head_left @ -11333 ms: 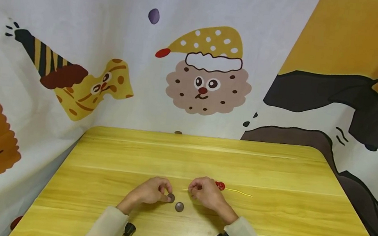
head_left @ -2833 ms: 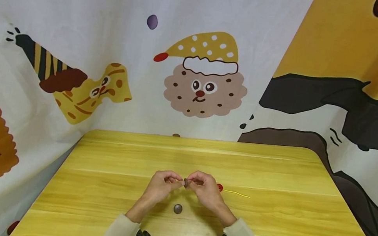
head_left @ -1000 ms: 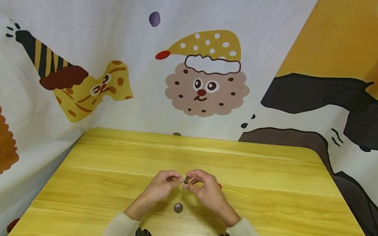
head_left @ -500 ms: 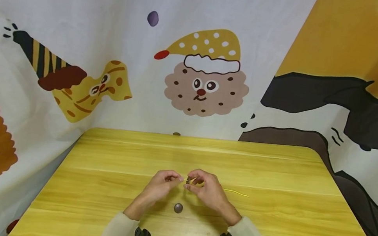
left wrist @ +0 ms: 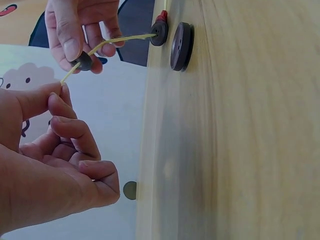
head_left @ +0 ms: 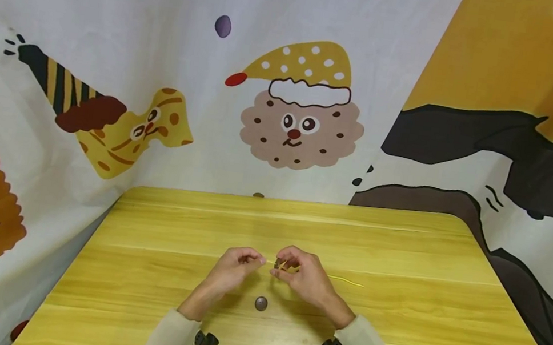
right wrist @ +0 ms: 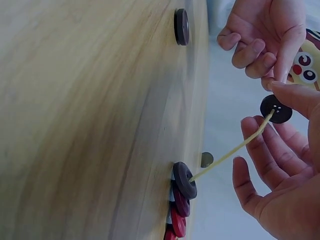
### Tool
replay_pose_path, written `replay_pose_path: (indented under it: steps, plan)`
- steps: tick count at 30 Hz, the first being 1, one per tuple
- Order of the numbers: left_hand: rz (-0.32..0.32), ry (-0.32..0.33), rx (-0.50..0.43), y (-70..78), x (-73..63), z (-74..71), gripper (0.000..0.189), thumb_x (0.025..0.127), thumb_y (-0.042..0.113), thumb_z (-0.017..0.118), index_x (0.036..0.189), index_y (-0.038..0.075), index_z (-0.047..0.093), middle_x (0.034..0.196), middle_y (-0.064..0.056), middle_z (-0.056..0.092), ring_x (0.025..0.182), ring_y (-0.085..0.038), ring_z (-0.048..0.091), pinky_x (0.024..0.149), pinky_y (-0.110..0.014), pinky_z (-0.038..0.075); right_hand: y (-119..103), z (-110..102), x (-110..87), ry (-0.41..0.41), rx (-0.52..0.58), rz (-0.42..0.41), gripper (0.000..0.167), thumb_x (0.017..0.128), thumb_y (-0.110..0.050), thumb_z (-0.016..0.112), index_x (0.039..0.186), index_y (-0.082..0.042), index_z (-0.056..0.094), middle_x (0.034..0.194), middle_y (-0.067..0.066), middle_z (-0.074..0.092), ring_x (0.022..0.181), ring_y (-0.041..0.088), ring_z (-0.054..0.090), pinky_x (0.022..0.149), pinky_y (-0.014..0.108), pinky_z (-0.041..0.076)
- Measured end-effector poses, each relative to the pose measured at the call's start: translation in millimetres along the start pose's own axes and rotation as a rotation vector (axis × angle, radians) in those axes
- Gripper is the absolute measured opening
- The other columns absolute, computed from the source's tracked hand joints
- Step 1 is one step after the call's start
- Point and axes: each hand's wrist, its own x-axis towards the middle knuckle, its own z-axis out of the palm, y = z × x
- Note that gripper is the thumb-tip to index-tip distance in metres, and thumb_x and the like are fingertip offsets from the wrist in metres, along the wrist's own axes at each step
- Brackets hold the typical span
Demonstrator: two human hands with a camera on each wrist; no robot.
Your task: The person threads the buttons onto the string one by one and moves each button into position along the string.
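Note:
In the head view, my left hand (head_left: 232, 270) pinches the end of a yellow string (right wrist: 227, 155) between thumb and forefinger. My right hand (head_left: 310, 279) holds a dark four-hole button (left wrist: 84, 62) by thumb and fingers, raised above the table. The string runs through one of its holes, as the right wrist view shows. Further along, the string enters a dark button (right wrist: 186, 182), behind which a maroon button (right wrist: 181, 202) and red buttons (right wrist: 178, 223) stand in a row. A loose dark button (head_left: 261, 303) lies on the table nearer the person.
The wooden table (head_left: 172, 223) extends around both hands, its far edge against a printed curtain (head_left: 186, 23). The string's other end (head_left: 346, 280) trails to the right of my right hand. Each wrist wears a small black camera (head_left: 206, 343).
Earlier the left hand held the dark button at the table, then brought it to the string between both hands. Now the left hand draws the string leftward while the right keeps the button.

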Motion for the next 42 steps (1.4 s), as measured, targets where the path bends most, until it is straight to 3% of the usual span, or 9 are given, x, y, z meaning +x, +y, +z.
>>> replay_pose_path:
  steps: [7, 14, 20, 27, 34, 36, 42]
  plan:
    - [0.002, -0.011, 0.005, -2.7, -0.7, -2.5, 0.031, 0.097, 0.028, 0.064, 0.102, -0.002, 0.07, 0.084, -0.002, 0.056, 0.074, -0.015, 0.046, 0.064, -0.025, 0.039, 4, -3, -1.3, -0.013, -0.006, 0.013, 0.026, 0.085, -0.015, 0.079, 0.106, -0.006, 0.066, 0.094, -0.004, 0.069, 0.085, 0.013, 0.065, 0.08, 0.038, 0.056]
    - [-0.012, 0.006, -0.014, -1.5, -0.3, -3.6, 0.028, 0.096, 0.025, 0.066, 0.101, -0.002, 0.07, 0.083, -0.003, 0.057, 0.074, -0.015, 0.047, 0.064, -0.025, 0.039, 9, -6, -0.7, -0.024, -0.017, 0.005, 0.025, 0.085, -0.013, 0.078, 0.106, -0.004, 0.066, 0.093, -0.004, 0.07, 0.084, 0.012, 0.065, 0.08, 0.036, 0.055]
    - [-0.009, 0.011, -0.027, -1.9, 0.0, -2.7, 0.024, 0.097, 0.021, 0.065, 0.1, -0.002, 0.07, 0.087, -0.011, 0.059, 0.074, -0.016, 0.046, 0.064, -0.026, 0.038, 12, -8, -1.4, -0.042, -0.027, 0.021, 0.026, 0.085, -0.012, 0.078, 0.107, -0.004, 0.066, 0.094, -0.003, 0.071, 0.085, 0.012, 0.065, 0.08, 0.032, 0.054]
    - [-0.023, 0.0, -0.021, -2.4, -1.0, -5.7, 0.024, 0.097, 0.022, 0.065, 0.1, -0.001, 0.07, 0.086, -0.005, 0.057, 0.074, -0.015, 0.046, 0.064, -0.025, 0.038, 14, -11, -2.8, -0.036, -0.029, 0.038, 0.024, 0.086, -0.012, 0.078, 0.105, -0.004, 0.066, 0.094, -0.003, 0.071, 0.085, 0.013, 0.065, 0.079, 0.031, 0.054]
    - [-0.028, 0.014, -0.021, -1.9, -2.9, -5.8, 0.022, 0.097, 0.017, 0.064, 0.102, -0.003, 0.069, 0.09, -0.01, 0.06, 0.077, -0.017, 0.046, 0.065, -0.025, 0.038, 17, -12, -4.8, -0.029, -0.021, 0.029, 0.023, 0.086, -0.012, 0.077, 0.104, -0.004, 0.066, 0.093, 0.0, 0.071, 0.085, 0.014, 0.065, 0.076, 0.029, 0.054]
    - [-0.027, 0.023, -0.017, 5.0, -6.2, -5.1, 0.019, 0.098, 0.014, 0.062, 0.1, -0.004, 0.069, 0.091, -0.013, 0.061, 0.077, -0.017, 0.046, 0.065, -0.024, 0.038, 17, -12, -5.1, -0.029, -0.022, 0.03, 0.023, 0.086, -0.013, 0.077, 0.104, -0.004, 0.066, 0.093, 0.0, 0.071, 0.085, 0.014, 0.065, 0.076, 0.028, 0.054]
    - [-0.008, 0.0, -0.024, -1.2, -4.1, -8.7, 0.024, 0.097, 0.02, 0.064, 0.101, -0.003, 0.07, 0.089, -0.009, 0.061, 0.077, -0.016, 0.047, 0.066, -0.024, 0.039, 19, -14, -5.5, -0.031, -0.031, 0.055, 0.023, 0.086, -0.011, 0.077, 0.105, -0.004, 0.066, 0.093, 0.0, 0.071, 0.086, 0.014, 0.065, 0.077, 0.028, 0.053]
